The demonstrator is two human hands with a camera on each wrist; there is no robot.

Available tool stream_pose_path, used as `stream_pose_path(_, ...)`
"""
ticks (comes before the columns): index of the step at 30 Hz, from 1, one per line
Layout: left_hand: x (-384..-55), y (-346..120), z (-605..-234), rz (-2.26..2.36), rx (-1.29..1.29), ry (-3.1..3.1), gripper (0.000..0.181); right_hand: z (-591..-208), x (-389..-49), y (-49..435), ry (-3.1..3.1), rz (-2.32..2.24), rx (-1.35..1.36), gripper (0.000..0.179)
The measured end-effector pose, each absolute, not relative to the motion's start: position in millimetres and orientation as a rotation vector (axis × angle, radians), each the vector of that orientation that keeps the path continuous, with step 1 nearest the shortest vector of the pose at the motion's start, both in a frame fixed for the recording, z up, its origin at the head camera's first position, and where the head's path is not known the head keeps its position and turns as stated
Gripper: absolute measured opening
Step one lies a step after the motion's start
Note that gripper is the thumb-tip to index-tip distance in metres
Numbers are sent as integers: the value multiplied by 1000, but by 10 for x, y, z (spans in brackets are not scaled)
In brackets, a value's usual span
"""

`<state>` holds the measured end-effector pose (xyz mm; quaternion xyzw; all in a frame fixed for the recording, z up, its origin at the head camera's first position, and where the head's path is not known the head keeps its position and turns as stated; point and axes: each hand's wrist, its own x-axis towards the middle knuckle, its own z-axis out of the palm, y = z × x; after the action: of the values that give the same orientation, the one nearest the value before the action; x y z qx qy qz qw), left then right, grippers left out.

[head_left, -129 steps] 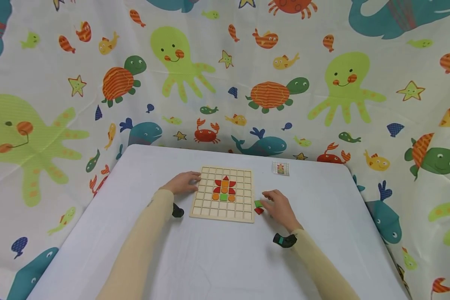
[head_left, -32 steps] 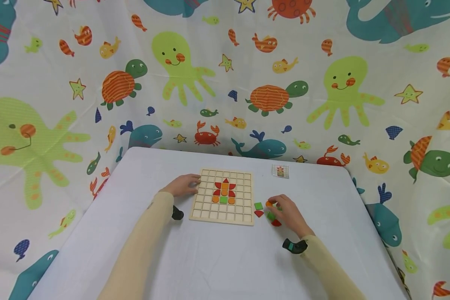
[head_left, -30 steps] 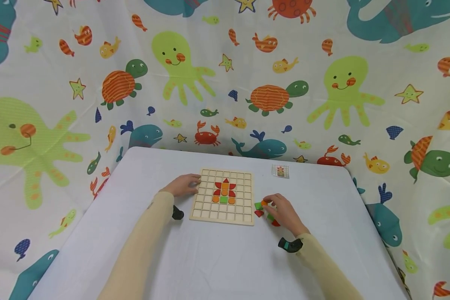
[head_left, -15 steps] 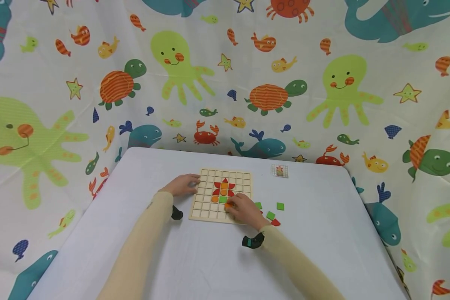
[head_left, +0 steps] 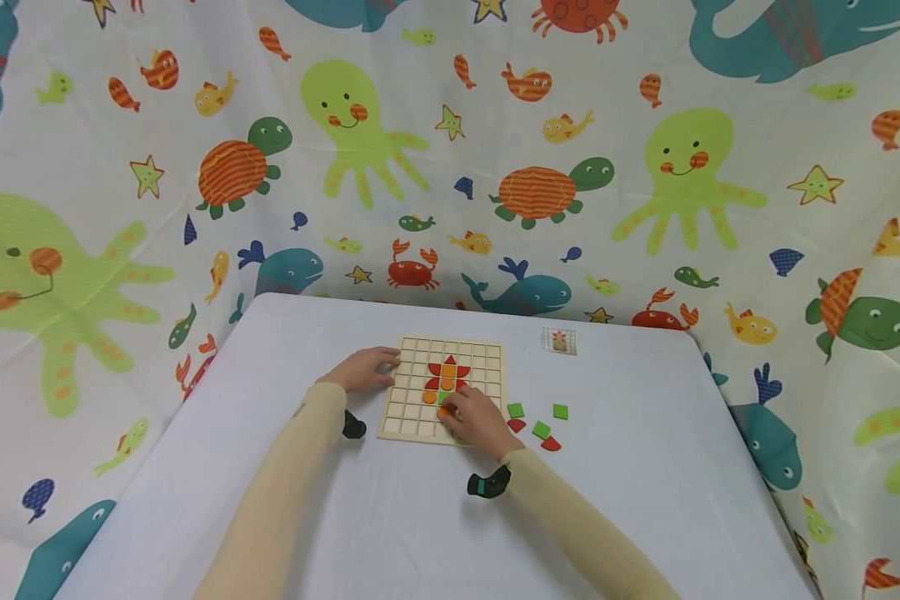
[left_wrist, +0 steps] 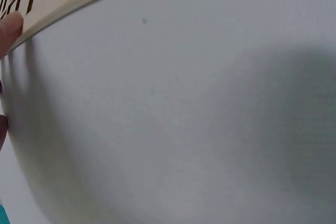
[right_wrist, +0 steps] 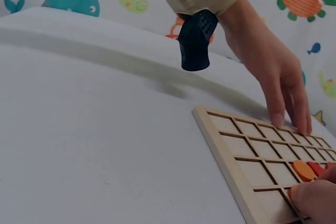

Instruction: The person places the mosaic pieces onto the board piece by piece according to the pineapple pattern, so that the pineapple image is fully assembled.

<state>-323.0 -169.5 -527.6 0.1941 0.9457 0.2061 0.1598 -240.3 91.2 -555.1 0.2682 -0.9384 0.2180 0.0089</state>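
Observation:
The square wooden grid board (head_left: 410, 425) lies on the white table with a pattern of red, orange and green tiles set in its cells. My left hand (head_left: 362, 370) rests against the board's left edge; in the right wrist view its fingers (right_wrist: 277, 113) reach down to the rim. Over the board's lower middle, my right hand (head_left: 477, 419) pinches an orange round tile (head_left: 444, 412), just below the green square tile (head_left: 444, 397) of the pattern. Another orange round tile (head_left: 430, 397) sits to its upper left. The right hand covers the pattern's lower right part.
Right of the board lie loose green squares (head_left: 561, 412) and red quarter-round tiles (head_left: 551, 444). A small pattern card (head_left: 559, 341) lies farther back. Behind the table hangs a curtain (head_left: 435, 167) printed with sea animals.
My right hand has picked the orange round tile from the loose pieces and carried it left over the board, then slightly farther left. The left hand has stayed at the board's edge.

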Motion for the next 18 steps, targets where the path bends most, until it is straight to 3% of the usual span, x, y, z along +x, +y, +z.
stream_pose_path(18, -3249, -1703, -5302, 612, 557, 2689, 48, -5551, -2399, 948, -2931, 775, 810, 22)
